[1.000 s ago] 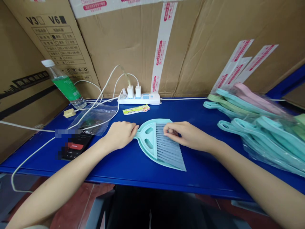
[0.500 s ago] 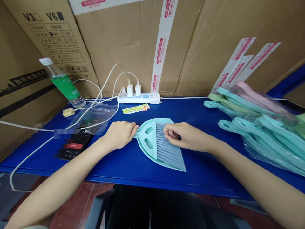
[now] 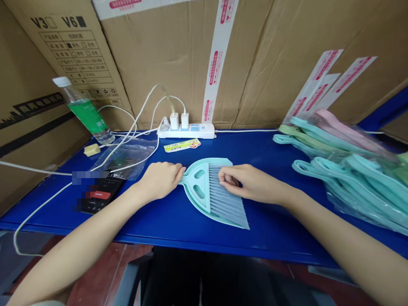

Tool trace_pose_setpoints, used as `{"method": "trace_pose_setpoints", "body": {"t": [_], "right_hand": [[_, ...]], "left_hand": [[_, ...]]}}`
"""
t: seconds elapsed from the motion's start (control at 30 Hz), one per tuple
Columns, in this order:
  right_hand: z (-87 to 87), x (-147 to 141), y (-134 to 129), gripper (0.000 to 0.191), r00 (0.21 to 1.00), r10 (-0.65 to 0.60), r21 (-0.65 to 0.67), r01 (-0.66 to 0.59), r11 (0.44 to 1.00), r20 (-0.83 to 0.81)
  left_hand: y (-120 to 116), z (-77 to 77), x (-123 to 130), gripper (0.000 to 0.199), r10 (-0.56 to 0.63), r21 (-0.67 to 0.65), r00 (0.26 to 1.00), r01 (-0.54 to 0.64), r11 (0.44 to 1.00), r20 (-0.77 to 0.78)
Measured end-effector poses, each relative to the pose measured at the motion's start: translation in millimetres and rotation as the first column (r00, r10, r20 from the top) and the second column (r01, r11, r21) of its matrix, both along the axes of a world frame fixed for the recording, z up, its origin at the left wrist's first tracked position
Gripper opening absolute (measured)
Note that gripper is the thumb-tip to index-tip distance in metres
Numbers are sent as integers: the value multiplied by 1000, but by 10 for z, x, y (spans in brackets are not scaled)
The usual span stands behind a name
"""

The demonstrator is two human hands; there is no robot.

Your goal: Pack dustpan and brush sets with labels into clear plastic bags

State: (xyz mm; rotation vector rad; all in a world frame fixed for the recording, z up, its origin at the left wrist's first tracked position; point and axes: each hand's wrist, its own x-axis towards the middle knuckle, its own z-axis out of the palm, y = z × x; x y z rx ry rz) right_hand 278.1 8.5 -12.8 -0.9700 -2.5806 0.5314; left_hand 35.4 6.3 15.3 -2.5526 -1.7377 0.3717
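Observation:
A light-teal hand brush (image 3: 219, 199) with grey-blue bristles lies nested in a matching dustpan (image 3: 194, 202) on the blue table. Both handles run left into my left hand (image 3: 162, 180), which is closed round them and hides most of their length. My right hand (image 3: 244, 182) is over the bristles near their outer edge, its fingers curled in. Whether those fingers pinch anything is hidden.
On the right lie several bagged teal brush-and-dustpan sets (image 3: 353, 178), with green and pink ones behind. A power strip (image 3: 191, 131), paper label (image 3: 181, 145), bottle (image 3: 87, 114), phone (image 3: 102, 193) and loose white cables occupy the back and left. Cardboard (image 3: 172, 55) walls the back.

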Motion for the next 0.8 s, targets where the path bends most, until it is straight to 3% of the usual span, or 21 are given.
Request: {"method": "trace_pose_setpoints", "body": {"t": [0.8], "right_hand": [[28,0,-14,17,1000,6,-23,-6,1000,17]], "left_hand": [[0,10,-4,43,-25,-6,1000,25,1000,-15]]}}
